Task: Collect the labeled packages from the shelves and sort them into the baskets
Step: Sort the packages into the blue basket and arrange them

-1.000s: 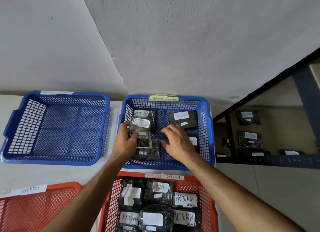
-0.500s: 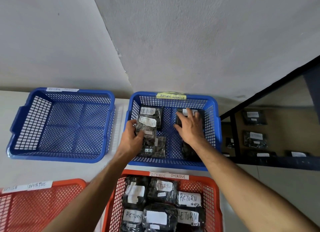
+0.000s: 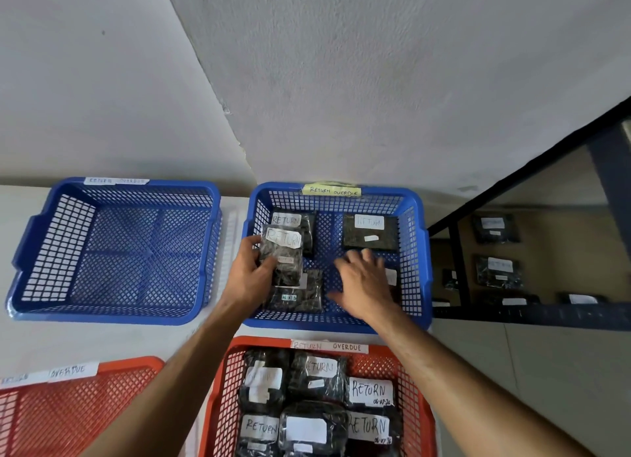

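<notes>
Held package [image 3: 282,256]: dark, plastic-wrapped, white "RETURN" label on its upper face. It sits inside the blue basket [image 3: 420,251] tagged "RETURN OVERDUE", at that basket's left side, raised over two other packages lying there. Left hand [image 3: 246,279] grasps it by the left long edge, thumb on top, fingers under. The wrap is crinkled and glossy; judged light, soft, somewhat slippery. An edge pinch should do, away from the paper label, which could peel or smudge.

Right hand [image 3: 367,283]: spread flat, palm down, over the basket's right half, just near of the flat package [image 3: 370,233] at the far right corner. Motion-blurred; cannot tell whether it grips anything. A white label peeks out at its right.

Left of this basket: a second blue basket [image 3: 112,251], nothing in it. Near of it: a red basket [image 3: 415,381] packed with labelled packages. Right of it: shelves [image 3: 532,311] with more packages.
</notes>
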`<state>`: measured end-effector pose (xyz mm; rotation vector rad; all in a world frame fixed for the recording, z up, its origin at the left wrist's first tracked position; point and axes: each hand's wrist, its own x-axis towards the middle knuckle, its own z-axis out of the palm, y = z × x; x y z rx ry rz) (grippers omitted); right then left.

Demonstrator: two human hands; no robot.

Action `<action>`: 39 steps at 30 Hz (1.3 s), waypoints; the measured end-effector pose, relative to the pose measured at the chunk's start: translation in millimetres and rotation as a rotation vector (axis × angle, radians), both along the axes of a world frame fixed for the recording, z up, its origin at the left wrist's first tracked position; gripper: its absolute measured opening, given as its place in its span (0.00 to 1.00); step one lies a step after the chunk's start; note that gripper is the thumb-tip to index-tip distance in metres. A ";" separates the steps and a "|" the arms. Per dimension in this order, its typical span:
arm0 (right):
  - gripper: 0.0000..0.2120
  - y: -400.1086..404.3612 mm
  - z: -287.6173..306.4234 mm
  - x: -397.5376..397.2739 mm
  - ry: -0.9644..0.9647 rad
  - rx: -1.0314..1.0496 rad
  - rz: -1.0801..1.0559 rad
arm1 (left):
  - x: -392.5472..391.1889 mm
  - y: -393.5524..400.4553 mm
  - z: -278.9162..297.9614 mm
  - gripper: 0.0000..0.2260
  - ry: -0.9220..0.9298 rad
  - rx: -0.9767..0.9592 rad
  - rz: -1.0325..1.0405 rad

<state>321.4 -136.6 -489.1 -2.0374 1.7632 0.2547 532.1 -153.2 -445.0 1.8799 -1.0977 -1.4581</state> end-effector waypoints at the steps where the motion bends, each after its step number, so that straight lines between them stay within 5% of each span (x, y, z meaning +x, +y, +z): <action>1: 0.36 -2.8 0.3 -1.1 0.075 0.035 -0.048 | 0.5 0.0 1.2 0.17 0.002 0.006 -0.004; 5: 0.40 -9.4 3.2 -33.3 0.015 0.244 -0.167 | 2.8 0.2 2.0 0.18 -0.004 0.020 -0.025; 13: 0.49 1.6 2.2 -42.8 0.070 0.252 0.136 | -4.6 3.6 -1.6 0.16 -0.015 0.051 -0.045; 20: 0.40 -32.8 20.2 -43.3 -0.141 -0.055 -0.038 | -1.8 0.0 0.6 0.15 0.011 0.072 -0.014; 26: 0.37 -73.1 12.0 -39.4 0.005 -0.108 -0.041 | 12.4 -5.2 7.7 0.16 0.065 0.055 0.025; 30: 0.21 -21.3 1.4 0.9 -0.230 -0.310 0.032 | 18.4 -3.0 10.0 0.12 0.099 0.035 0.079; 34: 0.29 6.7 -14.4 31.9 -0.250 0.005 0.033 | 16.2 -2.3 9.8 0.13 0.091 0.035 0.067; 39: 0.23 -3.9 -6.8 20.0 -0.431 0.094 -0.098 | 13.7 -2.0 8.2 0.15 0.103 0.030 0.051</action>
